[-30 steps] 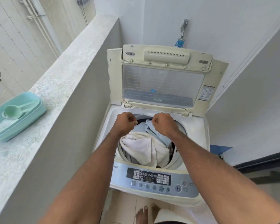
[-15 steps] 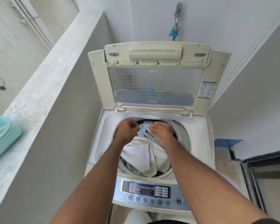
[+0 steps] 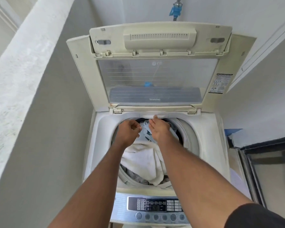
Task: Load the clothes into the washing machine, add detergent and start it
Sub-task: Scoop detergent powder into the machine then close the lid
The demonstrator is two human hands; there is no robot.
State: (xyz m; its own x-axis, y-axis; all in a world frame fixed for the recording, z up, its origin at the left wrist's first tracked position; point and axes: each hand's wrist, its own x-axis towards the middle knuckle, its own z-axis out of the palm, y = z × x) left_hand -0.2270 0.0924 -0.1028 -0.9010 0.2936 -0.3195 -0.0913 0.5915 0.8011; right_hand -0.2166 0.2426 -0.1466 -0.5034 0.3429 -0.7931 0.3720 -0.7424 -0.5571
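Both hands over the washing machine (image 3: 209,145) drum's far edge: right hand (image 3: 160,130) flat, pressing clothes (image 3: 145,158) down; left hand (image 3: 127,132) loosely curled, holding nothing, to settle the load.

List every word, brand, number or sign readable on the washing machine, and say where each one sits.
"LG": faint logo, seen mirrored through the lid window.
Word low on the lid window, mirrored: too blurred to read.
Sticker on the lid's right frame: print and pictograms too small to read.
Control panel: button labels, icons and display digits too blurred to read.
Nothing legible on the clothes.
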